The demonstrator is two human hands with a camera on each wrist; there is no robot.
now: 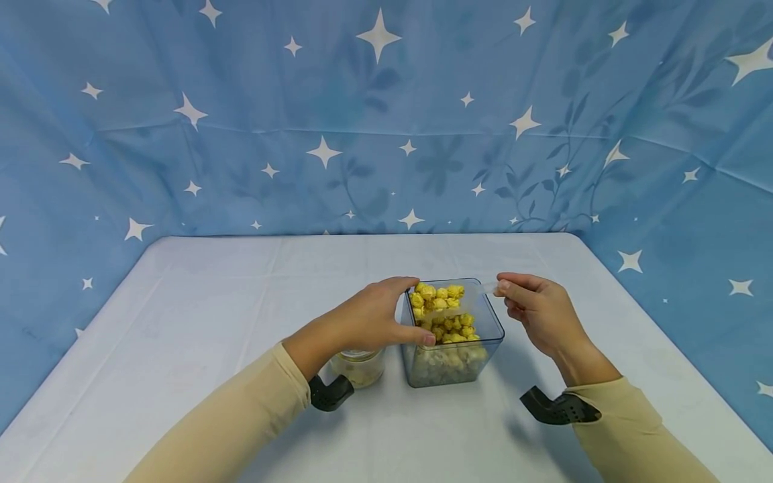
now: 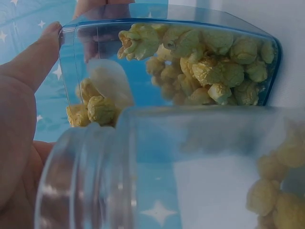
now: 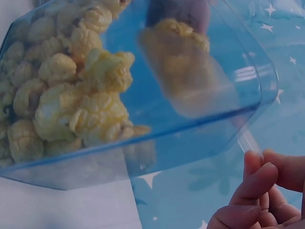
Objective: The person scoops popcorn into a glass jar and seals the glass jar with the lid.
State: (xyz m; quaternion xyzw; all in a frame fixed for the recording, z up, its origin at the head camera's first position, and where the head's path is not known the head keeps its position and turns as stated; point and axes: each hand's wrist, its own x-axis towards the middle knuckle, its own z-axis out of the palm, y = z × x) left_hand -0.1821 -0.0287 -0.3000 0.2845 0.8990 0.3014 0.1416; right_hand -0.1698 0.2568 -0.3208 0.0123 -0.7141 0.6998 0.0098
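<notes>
A bluish see-through square container [image 1: 449,372] stands on the table, partly filled with yellow popcorn [image 1: 457,329]. My left hand [image 1: 374,315] grips its left side, thumb at the near edge and fingers toward the far corner. To the right, my right hand [image 1: 540,312] pinches the thin handle of a translucent plastic scoop [image 3: 193,93] between thumb and fingers. The scoop's bowl is inside the container's upper part and carries several popcorn pieces, as the right wrist view shows. Below my left wrist is a clear jar [image 1: 360,370], partly hidden, with popcorn inside [image 2: 281,191].
A white cloth covers the table [image 1: 199,335]. Behind it and at both sides hangs a blue curtain [image 1: 362,87] with white stars. The jar stands close to the container's left side, under my left forearm.
</notes>
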